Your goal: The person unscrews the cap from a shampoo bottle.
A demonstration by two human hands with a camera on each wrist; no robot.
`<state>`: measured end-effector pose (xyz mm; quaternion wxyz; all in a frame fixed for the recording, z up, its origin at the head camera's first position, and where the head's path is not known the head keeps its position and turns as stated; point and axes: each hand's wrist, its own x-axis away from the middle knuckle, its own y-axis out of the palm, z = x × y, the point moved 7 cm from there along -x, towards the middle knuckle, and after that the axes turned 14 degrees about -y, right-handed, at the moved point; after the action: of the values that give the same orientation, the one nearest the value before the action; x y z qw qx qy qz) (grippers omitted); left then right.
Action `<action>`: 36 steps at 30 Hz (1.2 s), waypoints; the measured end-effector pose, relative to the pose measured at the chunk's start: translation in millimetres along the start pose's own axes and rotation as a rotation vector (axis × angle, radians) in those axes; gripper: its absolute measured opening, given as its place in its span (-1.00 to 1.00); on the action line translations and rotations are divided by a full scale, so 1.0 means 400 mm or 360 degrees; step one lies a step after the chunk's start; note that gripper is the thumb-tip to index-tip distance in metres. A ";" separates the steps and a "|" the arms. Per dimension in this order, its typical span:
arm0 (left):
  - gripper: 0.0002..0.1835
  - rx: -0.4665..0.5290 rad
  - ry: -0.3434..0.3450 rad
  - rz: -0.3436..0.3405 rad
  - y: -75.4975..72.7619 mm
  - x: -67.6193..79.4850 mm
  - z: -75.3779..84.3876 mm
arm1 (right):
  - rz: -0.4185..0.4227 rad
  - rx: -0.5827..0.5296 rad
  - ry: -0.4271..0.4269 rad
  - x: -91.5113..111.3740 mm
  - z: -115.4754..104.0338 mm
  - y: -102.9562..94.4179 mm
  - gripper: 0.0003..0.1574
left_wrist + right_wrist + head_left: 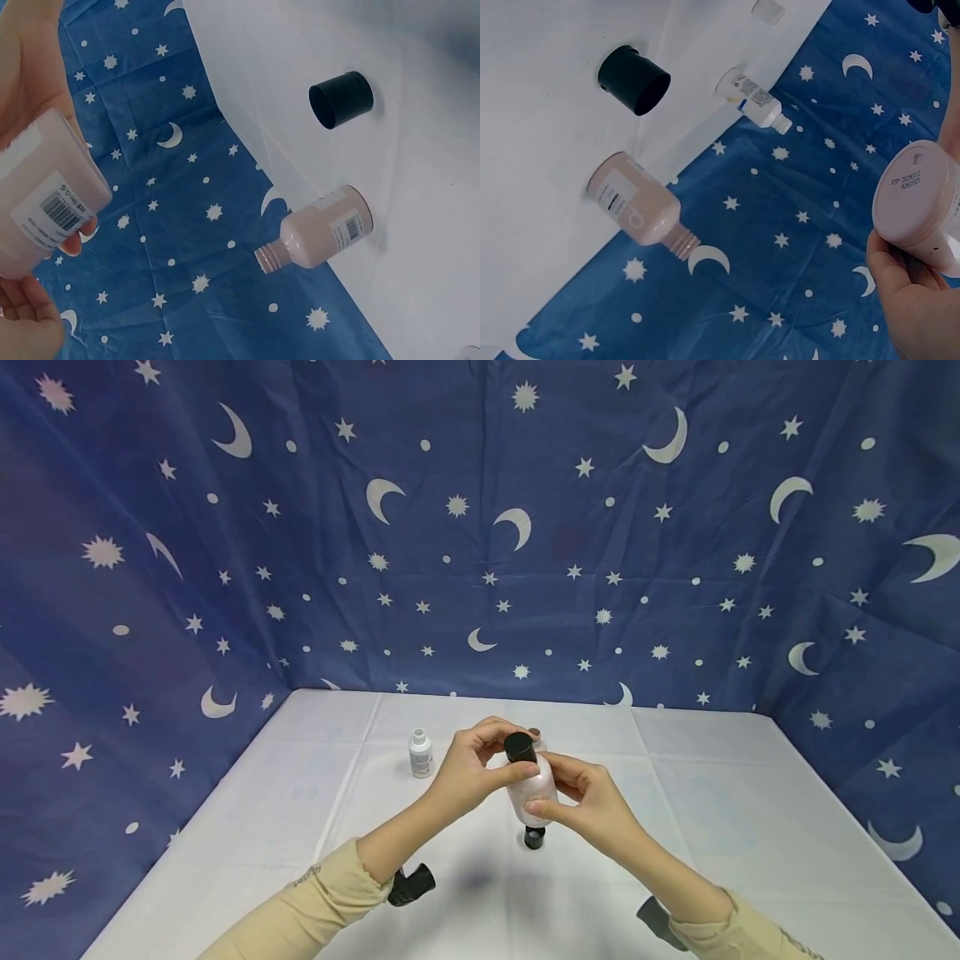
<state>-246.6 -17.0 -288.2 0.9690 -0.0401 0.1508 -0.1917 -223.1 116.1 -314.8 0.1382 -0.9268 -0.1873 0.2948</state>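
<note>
A pale pink bottle (532,797) is held up above the white table between both hands, tilted, its black cap (520,747) on. My left hand (476,760) pinches that cap between thumb and fingers. Lower down, my right hand (592,797) grips the bottle's body, thumb across the front. Printed date text shows on the bottle's base (911,193) in the right wrist view. Behind it a second pink bottle (634,199) stands uncapped, its threaded neck bare; in the head view it is mostly hidden. Nearer me, a loose black cap (534,837) rests on the table.
To the left stands a small white bottle (421,753) with an uncapped neck. A small clear cap-like piece (767,10) lies at the top of the right wrist view. A white cloth (750,802) covers the table, and a blue star-and-moon curtain (480,527) encloses it.
</note>
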 end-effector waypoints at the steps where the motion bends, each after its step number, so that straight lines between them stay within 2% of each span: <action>1: -0.61 -0.0010 -0.0012 0.0014 0.000 0.000 -0.001 | 0.0006 0.0000 0.0005 0.000 0.001 0.000 -0.31; 3: -0.61 -0.0022 -0.0018 0.0036 0.001 0.000 -0.003 | 0.0014 0.0002 0.0008 0.000 0.003 -0.001 -0.31; 6: -0.41 -0.0026 0.0003 0.0030 0.002 0.002 0.000 | 0.0021 0.0004 0.0015 0.000 0.005 -0.002 -0.31; 10: -0.12 0.0003 0.0041 -0.0121 0.002 0.011 0.007 | 0.0021 0.0009 0.0027 -0.001 0.007 -0.002 -0.30; 12: -0.13 -0.0025 0.0056 -0.0230 0.005 0.017 0.010 | 0.0022 0.0007 0.0024 -0.001 0.007 -0.002 -0.30; 15: -0.27 -0.0125 0.0093 -0.0367 0.009 0.027 0.015 | 0.0031 0.0017 0.0017 0.000 0.007 -0.003 -0.31; 19: -0.36 -0.0179 0.0133 -0.0444 0.010 0.029 0.018 | 0.0041 0.0035 0.0012 0.000 0.008 -0.005 -0.30; 24: -0.33 -0.0010 0.0037 -0.0388 0.004 0.016 0.006 | 0.0046 0.0050 0.0004 -0.002 0.007 -0.008 -0.29; 29: -0.35 0.0184 -0.0013 -0.0213 -0.005 0.007 -0.006 | 0.0052 0.0075 0.0001 0.000 0.005 -0.009 -0.30; 32: -0.40 0.0210 0.0022 -0.0098 -0.010 0.008 -0.005 | 0.0049 0.0071 0.0037 0.003 0.009 -0.006 -0.29; 36: -0.55 0.0153 0.0027 0.0025 -0.015 0.009 0.001 | 0.0049 0.0061 0.0043 0.001 0.015 -0.001 -0.29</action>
<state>-245.3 -23.7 -288.1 0.9699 0.0093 0.1500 -0.1913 -226.6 117.5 -319.4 0.1538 -0.9306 -0.1655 0.2880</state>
